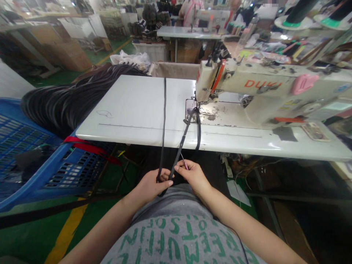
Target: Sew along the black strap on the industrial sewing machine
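A narrow black strap (179, 149) runs from under the needle area of a sewing machine (236, 79) down toward my lap. My left hand (150, 183) is closed around it in front of the table edge, thumb pressed on top. Another length of strap (164, 110) goes from that hand across the white tabletop (132, 106) to its far edge. My right hand (195, 176) pinches a slim tool with a purplish handle and thin tip (184, 164); its exact kind is unclear. Those fingertips are right beside the strap. A loop of strap (198, 130) hangs over the front edge.
On the left, a blue plastic basket (82, 161) stands against the table, with a red cloth strip (88, 143) on its rim. Behind it lies a large bundle of black straps (60, 97). Thread cones (299, 14) rise at upper right. A person (191, 9) is farther back.
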Demonstrator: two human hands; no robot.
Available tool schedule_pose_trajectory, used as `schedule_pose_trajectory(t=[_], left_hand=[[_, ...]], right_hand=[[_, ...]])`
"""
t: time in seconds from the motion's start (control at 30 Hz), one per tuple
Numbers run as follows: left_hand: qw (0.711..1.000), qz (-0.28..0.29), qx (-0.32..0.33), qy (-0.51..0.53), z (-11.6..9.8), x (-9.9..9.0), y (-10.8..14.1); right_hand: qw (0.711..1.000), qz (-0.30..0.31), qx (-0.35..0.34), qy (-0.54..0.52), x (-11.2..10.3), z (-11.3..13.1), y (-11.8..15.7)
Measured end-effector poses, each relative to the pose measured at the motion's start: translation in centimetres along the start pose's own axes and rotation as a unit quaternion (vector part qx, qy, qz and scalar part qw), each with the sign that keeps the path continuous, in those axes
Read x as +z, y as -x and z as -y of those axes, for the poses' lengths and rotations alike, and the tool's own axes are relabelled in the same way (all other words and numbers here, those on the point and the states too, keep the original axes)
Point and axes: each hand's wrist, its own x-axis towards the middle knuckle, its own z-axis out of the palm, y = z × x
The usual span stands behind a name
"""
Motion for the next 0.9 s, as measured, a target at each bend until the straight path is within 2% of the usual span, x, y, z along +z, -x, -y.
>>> schedule_pose_trajectory(t=[0.13,0.3,0.4,0.53,0.63,0.77,0.9], left_hand=[[0.997,-0.028,-0.009,0.067,-0.4,0.9,-0.4],[0.995,-0.085,-0.02,0.056,-0.6,2.0,-0.1],[0.994,-0.085,-0.027,0.064,-0.6,2.0,0.2],[0.995,-0.047,-0.031,0.086,-0.9,1.3,0.5],[0.993,-0.025,-0.042,0.107,-1.1,0.8,0.8],[0.986,-0.015,-0.053,0.155,-1.0,0.5,1.0],[0.983,0.005,-0.058,0.173,-0.9,0.5,1.0]], right_hand=[[1.0,-0.003,-0.001,0.011,-0.1,-0.2,0.0],[0.999,0.005,-0.014,0.038,-0.2,0.1,0.2],[0.997,0.019,-0.025,0.068,-0.5,0.5,0.6],[0.989,0.024,-0.058,0.137,-1.2,1.3,1.8],[0.959,0.028,-0.105,0.26,-1.9,1.8,2.9],[0.898,0.026,-0.145,0.415,-2.2,2.5,3.9],[0.841,0.017,-0.179,0.51,-1.9,3.1,4.5]])
